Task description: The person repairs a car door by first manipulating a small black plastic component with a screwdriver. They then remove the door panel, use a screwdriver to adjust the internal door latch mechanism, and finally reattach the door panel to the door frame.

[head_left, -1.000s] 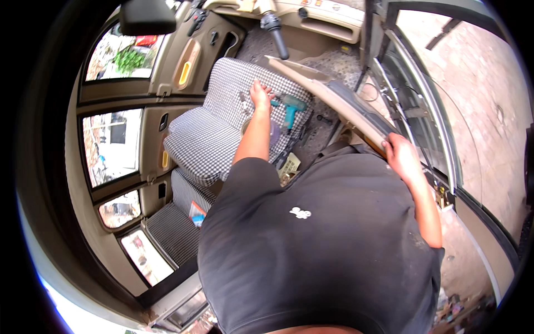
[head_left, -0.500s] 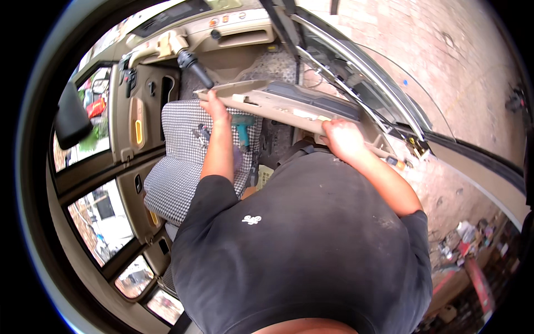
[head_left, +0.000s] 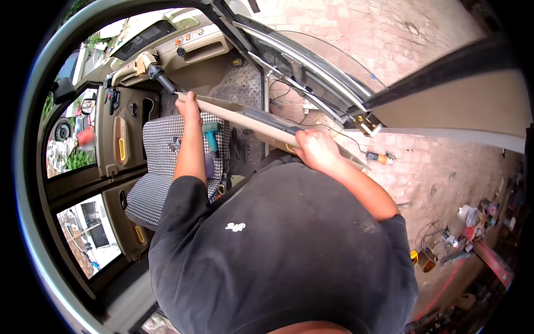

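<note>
A long beige trim panel [head_left: 240, 122] with a dark strip along it lies crosswise before me. My left hand [head_left: 189, 106] is closed on its left end, beside the steering column stalk [head_left: 163, 79]. My right hand [head_left: 317, 147] grips the panel toward its right end. Below the left end, a checked seat [head_left: 153, 136] holds a teal power tool [head_left: 211, 136] and some small metal tools [head_left: 174, 146], partly hidden by my left forearm.
An open door frame [head_left: 300, 61] with bare glass and wires borders the right. Outside, a brick pavement [head_left: 411, 167] holds an orange tool [head_left: 378, 157] and a cluttered pile [head_left: 473, 222]. The dashboard [head_left: 203, 47] and left door trim [head_left: 125, 128] surround the seat.
My left hand has moved from above the seat onto the panel's left end. Both hands and the panel have shifted, and my view has swung toward the open doorway.
</note>
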Tool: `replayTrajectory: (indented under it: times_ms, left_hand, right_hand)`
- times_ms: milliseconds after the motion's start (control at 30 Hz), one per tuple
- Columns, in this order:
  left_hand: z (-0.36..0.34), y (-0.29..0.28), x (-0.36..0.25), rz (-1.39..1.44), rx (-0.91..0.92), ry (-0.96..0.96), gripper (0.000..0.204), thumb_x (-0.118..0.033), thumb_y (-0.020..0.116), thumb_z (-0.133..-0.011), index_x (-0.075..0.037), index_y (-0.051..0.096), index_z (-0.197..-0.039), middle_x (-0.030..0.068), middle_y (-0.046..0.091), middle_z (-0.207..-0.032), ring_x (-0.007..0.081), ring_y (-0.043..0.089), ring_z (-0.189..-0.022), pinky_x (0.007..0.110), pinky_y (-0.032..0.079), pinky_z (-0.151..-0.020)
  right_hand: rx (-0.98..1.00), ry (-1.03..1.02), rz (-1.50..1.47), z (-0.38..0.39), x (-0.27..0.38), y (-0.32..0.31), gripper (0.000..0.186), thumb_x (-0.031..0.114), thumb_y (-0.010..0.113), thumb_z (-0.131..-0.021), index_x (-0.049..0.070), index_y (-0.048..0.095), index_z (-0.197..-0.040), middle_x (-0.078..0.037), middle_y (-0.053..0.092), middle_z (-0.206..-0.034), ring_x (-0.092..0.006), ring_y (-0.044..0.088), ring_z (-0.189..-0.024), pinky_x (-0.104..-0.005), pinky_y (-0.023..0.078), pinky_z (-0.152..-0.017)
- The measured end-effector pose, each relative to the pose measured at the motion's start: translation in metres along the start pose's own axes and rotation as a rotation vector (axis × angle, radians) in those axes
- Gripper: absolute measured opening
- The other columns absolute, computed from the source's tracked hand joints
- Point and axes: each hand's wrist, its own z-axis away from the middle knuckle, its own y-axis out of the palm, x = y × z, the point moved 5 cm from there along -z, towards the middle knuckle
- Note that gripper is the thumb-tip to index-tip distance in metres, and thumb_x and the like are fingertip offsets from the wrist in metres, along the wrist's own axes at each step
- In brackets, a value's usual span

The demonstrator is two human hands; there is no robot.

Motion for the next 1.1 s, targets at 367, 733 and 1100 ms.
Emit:
replayTrajectory:
  times_ms: [367,733,1100]
  left_hand:
    - [0.348,0.165,-0.182,-0.324,0.798,1.255,0.114,-0.058,0.065,-0.083,-0.003,-0.002,-0.156,0.0296,-0.002,-0.16,0.046,0.002,-0.148,0.056,0.005,-0.117]
    - [0.378,0.228,-0.169,-0.293,0.875,1.118,0.128,-0.036,0.077,-0.083,0.007,-0.028,-0.144,0.0391,0.009,-0.151,0.0487,0.02,-0.136,0.057,0.009,-0.114]
    - [0.396,0.33,-0.227,-0.474,0.674,1.29,0.117,-0.049,0.065,-0.089,0.018,-0.017,-0.139,0.0344,0.039,-0.139,0.0472,0.046,-0.116,0.06,0.024,-0.1]
  right_hand:
    - [0.008,0.108,-0.014,0.163,-0.069,0.018,0.029,0.028,0.072,-0.08,0.002,0.059,-0.086,-0.017,0.066,-0.084,-0.0366,0.066,-0.082,-0.0469,0.054,-0.073]
    - [-0.045,0.104,-0.056,0.224,-0.09,0.045,0.028,0.026,0.073,-0.075,0.005,0.06,-0.087,-0.013,0.065,-0.083,-0.0337,0.066,-0.086,-0.0456,0.053,-0.072]
    - [-0.04,0.5,-0.179,0.323,-0.109,0.066,0.025,0.024,0.07,-0.077,0.006,0.061,-0.09,-0.013,0.066,-0.087,-0.034,0.065,-0.091,-0.0461,0.052,-0.077]
